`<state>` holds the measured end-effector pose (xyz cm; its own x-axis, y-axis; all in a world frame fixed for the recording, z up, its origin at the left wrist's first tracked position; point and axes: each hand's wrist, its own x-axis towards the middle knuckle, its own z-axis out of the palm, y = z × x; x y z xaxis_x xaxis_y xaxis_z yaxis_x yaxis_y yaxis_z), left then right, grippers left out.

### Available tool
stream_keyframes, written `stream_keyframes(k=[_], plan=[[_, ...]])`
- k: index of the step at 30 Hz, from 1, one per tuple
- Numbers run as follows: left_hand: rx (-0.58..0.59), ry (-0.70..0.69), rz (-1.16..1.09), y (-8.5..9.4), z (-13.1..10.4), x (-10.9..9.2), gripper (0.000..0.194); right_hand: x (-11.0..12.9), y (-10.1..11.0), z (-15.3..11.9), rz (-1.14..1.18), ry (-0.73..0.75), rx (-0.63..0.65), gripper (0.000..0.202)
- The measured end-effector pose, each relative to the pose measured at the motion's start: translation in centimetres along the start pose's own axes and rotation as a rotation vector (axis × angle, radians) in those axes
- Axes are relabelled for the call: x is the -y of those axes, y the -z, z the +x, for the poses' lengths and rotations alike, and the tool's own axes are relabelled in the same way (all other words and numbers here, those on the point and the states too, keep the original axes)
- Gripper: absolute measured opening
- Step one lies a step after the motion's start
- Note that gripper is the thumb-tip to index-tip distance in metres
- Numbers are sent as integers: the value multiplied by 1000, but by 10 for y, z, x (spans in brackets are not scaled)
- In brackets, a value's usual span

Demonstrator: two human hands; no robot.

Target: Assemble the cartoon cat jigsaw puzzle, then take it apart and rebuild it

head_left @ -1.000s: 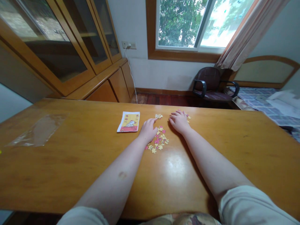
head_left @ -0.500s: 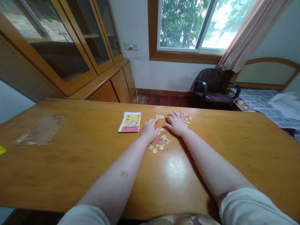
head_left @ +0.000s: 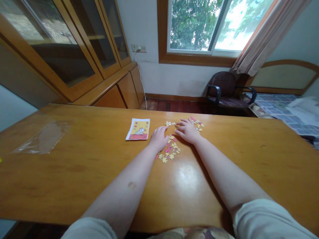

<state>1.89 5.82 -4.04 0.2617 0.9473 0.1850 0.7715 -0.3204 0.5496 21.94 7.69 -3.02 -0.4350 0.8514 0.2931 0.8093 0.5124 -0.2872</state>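
Observation:
My left hand (head_left: 159,138) rests palm down on the table, fingers stretched forward and thumb apart. Its fingertips are beside a small cluster of pale yellow jigsaw puzzle pieces (head_left: 169,123). My right hand (head_left: 187,131) lies to the right of that cluster, its fingers extended and partly spread, with nothing visible in them. Beyond it is a group of pink and yellow pieces (head_left: 200,126), partly hidden by the hand. More loose pink and yellow pieces (head_left: 171,149) lie between my forearms. Left of my left hand sits a picture card (head_left: 138,129) with a white cartoon animal.
The wooden table (head_left: 87,172) spreads across the view. A clear plastic bag (head_left: 46,136) lies flat at its left. Past the far edge are an office chair (head_left: 224,87), a bed (head_left: 281,105) and a window (head_left: 194,26). A glass-door cabinet (head_left: 64,49) stands at left.
The fingers of my right hand have shifted slightly and drawn a little closer together. A piece in the small cluster appears slightly farther right. My left hand stays almost still.

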Motion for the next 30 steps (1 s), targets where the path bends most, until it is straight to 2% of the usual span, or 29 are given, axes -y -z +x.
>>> stream_keyframes(k=[4, 7, 11, 13, 15, 17, 24, 30], plan=[[3, -12, 1, -1, 0, 2, 47, -2, 0, 0, 150, 90, 50, 27], [5, -24, 7, -1, 0, 3, 47, -1, 0, 1, 185, 105, 104, 30], [37, -44, 26, 2, -1, 0, 46, 3, -1, 0, 19, -30, 42, 47], [63, -51, 43, 4, -2, -3, 44, 5, -2, 0, -57, -53, 87, 59], [87, -56, 69, 6, -3, -6, 41, 7, -4, -1, -93, -38, 153, 61], [104, -61, 95, 7, -3, -8, 39, 7, -5, 0, -117, -31, 167, 57], [121, -63, 94, 8, -3, -9, 31, 0, -8, 6, -119, -86, 38, 26], [84, -67, 44, 7, -2, -6, 28, -2, -5, 5, -133, -41, 42, 24]])
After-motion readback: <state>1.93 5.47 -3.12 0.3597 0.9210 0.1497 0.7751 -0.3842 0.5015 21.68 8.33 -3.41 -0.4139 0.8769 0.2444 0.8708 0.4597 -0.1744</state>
